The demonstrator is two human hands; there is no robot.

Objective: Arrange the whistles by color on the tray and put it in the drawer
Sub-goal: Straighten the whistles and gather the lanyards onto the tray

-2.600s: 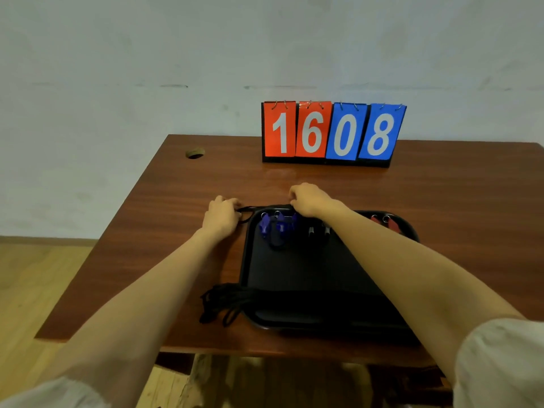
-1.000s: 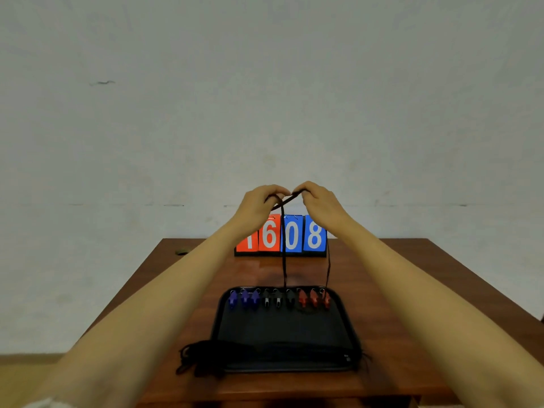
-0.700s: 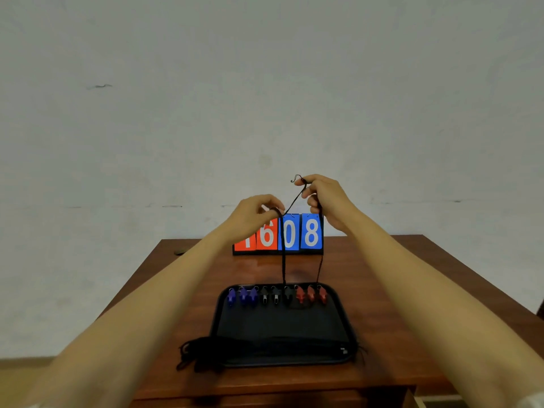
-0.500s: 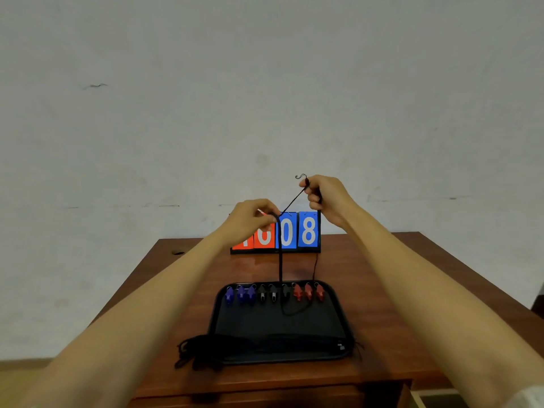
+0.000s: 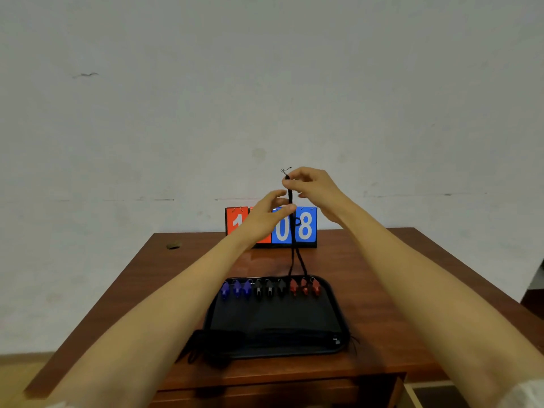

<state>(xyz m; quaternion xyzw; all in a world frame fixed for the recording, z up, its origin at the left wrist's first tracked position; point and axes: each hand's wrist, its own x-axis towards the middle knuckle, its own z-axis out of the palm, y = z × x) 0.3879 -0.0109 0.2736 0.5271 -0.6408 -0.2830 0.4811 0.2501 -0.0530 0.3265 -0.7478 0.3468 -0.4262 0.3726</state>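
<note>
Well, my right hand [image 5: 312, 187] is raised high, thumb and forefinger pinching a black cord [image 5: 290, 260] near its top end, where a little thin loop sticks up above my fingertips. Just under that pinch is my left hand [image 5: 266, 214], spread, fingers fairly straight. The cord drops through the gap between its thumb and forefinger, and I cannot tell whether either of them presses on it.

From the grip the cord hangs straight down as two strands. They part slightly and reach the far edge of the black tray [image 5: 338, 316], which lies flat on the brown table [image 5: 382, 275] well below my hands. The strands end at the red whistles [image 5: 304, 289], three side by side directly beneath the grip; which of them the cord is tied to I cannot make out. To the left of those, in the same row along the tray's far edge, are three black whistles [image 5: 269, 288] and then three blue whistles [image 5: 236, 290].

A tangled bundle of black cords [image 5: 206, 346] spills over the tray's corner closest to me, below and left of my left hand. Behind my hands, partly hidden by the left one, a flip scoreboard [image 5: 304, 226] stands at the far edge of the table, its red and blue cards showing 1, 0 and 8.
</note>
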